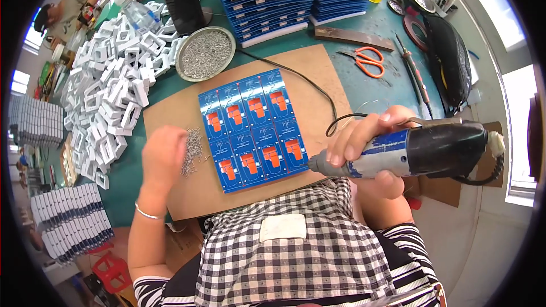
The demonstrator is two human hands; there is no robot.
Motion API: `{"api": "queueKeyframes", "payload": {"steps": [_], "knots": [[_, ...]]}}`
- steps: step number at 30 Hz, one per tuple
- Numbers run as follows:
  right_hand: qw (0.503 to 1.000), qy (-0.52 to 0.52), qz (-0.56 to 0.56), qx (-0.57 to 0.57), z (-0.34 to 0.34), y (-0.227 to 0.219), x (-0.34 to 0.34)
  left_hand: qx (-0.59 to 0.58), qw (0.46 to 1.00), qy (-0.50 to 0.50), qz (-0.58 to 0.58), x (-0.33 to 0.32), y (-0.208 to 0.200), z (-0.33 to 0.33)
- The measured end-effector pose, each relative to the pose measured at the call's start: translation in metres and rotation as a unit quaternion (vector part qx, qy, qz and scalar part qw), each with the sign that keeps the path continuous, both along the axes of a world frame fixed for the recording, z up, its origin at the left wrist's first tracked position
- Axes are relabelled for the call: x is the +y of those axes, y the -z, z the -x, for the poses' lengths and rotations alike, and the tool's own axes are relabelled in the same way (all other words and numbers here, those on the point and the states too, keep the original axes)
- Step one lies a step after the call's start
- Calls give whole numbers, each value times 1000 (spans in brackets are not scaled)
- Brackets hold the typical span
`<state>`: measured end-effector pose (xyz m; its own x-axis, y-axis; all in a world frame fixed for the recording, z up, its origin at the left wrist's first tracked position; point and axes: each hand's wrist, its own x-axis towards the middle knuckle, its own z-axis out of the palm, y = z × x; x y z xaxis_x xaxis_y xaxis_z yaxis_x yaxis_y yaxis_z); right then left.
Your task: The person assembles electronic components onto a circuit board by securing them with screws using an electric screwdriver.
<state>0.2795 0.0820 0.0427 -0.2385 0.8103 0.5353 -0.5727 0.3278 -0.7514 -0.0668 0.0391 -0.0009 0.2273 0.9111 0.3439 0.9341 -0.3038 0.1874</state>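
Note:
A panel of blue breakers with orange toggles [248, 136] lies face up on a brown board [318, 85] in front of me. Just left of it is a loose pile of small screws [194, 150]. My left hand [164, 156] is beside that pile, slightly blurred, its fingers curled together; whatever they may hold is hidden. Across from it, my right hand [364, 148] wraps round an electric screwdriver [438, 149] with a grey, blue and black body. The tool lies nearly level, its tip pointing left close to the panel's right edge.
A round dish of screws [206, 54] stands beyond the board, near a phone [183, 3]. White plastic frames [111, 85] are heaped at left. Stacked blue panels [264, 0] rise at the back. Orange-handled scissors [368, 62], a soldering iron [415, 74] and a black pouch [446, 62] lie right.

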Motion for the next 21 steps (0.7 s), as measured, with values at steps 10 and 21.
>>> {"api": "queueKeyframes", "payload": {"steps": [10, 21], "knots": [[998, -40, -27, 43, -13, 11, 2, -80, 972, 216, 42, -2, -3, -137], [997, -50, -45, 44, -17, 15, 0, 126, 941, 313, 28, 15, -31, -159]]}}
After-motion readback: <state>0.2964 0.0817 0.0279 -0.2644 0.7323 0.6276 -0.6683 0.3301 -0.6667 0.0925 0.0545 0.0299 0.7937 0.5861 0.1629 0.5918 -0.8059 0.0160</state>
